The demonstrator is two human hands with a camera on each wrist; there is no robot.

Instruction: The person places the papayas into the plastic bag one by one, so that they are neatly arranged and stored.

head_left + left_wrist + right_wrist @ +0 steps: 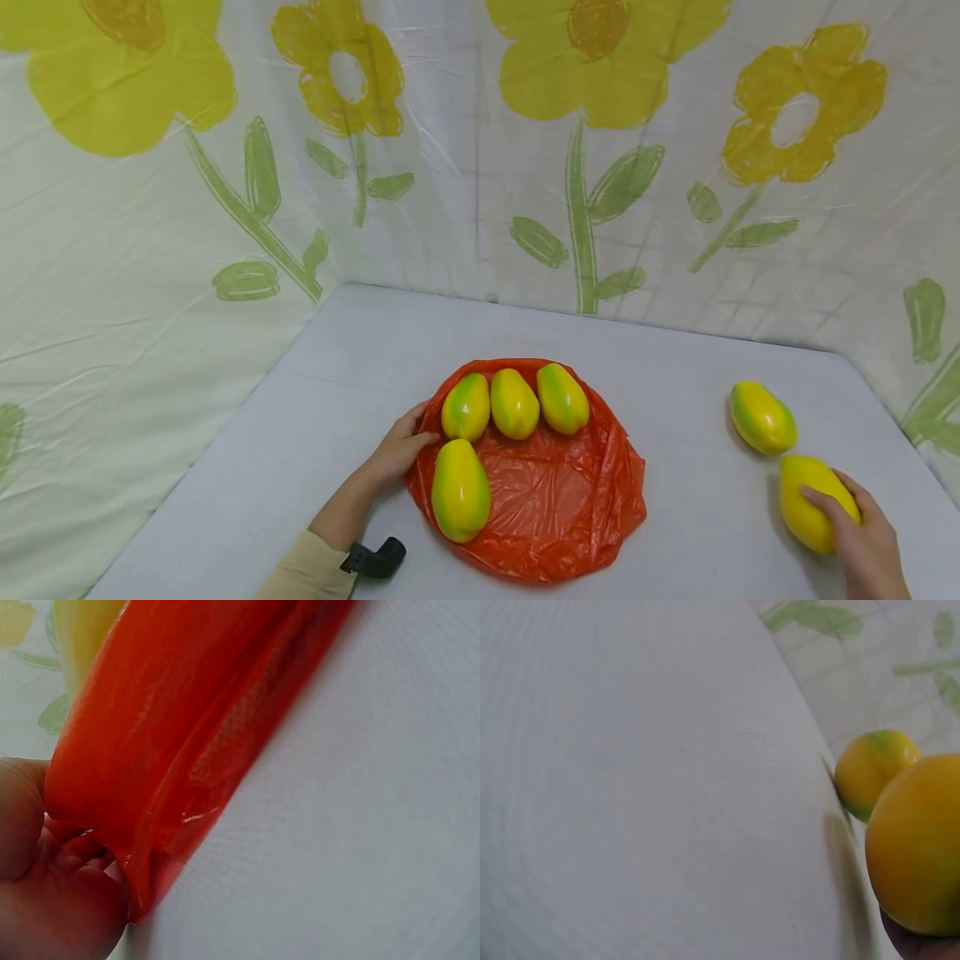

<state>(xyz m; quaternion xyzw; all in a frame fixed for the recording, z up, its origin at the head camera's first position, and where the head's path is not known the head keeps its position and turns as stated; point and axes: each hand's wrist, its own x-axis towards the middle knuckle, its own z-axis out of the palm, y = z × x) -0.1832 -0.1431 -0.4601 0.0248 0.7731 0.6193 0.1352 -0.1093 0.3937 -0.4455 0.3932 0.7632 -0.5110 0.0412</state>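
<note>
Before me: pale, plain table (690,500). Past its far edge I see a whitish curtain (450,208), creased on my left. On it, two large yellow flowers (592,83), orange-centred, cropped above; two smaller flowers (347,77), deeper yellow, white-centred. Green stems (581,217), leaves (626,183). Faint grid lines (783,308), right.

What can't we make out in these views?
Head: fingertips of the left hand, hidden by the red plastic, which also covers whatever lies beneath it.
Head: some fingers of the right hand, hidden behind the held fruit.
Left wrist: a yellow fruit, cut off by the top edge, partly behind the red plastic.
Right wrist: the held fruit's far side, cut off by the right edge.
</note>
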